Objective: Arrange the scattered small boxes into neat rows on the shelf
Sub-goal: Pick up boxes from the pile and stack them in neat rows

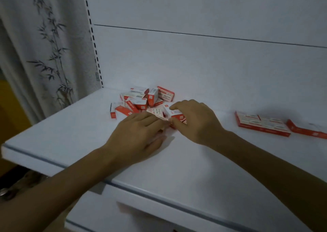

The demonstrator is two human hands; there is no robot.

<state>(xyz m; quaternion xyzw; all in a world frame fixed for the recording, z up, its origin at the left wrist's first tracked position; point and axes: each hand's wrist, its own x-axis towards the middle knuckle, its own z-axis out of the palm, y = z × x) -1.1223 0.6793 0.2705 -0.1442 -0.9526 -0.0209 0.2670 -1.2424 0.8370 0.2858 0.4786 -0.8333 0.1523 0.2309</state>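
While right hand (194,121) pinches a rectangular cardboard box (174,113), left hand (139,134) flat, smooth shelf (70,125), red-white boxes (138,101) heaped.

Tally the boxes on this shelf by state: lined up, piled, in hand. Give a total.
Lined-up boxes: 3, last one cut by the frame
Piled boxes: about 10, overlapping, inexact
Held box, in the right hand: 1
Total: about 14

Dim, bluish-grey light, soft shadows on the shelf (194,161), slight motion blur (wide-angle bowing toward the edges).
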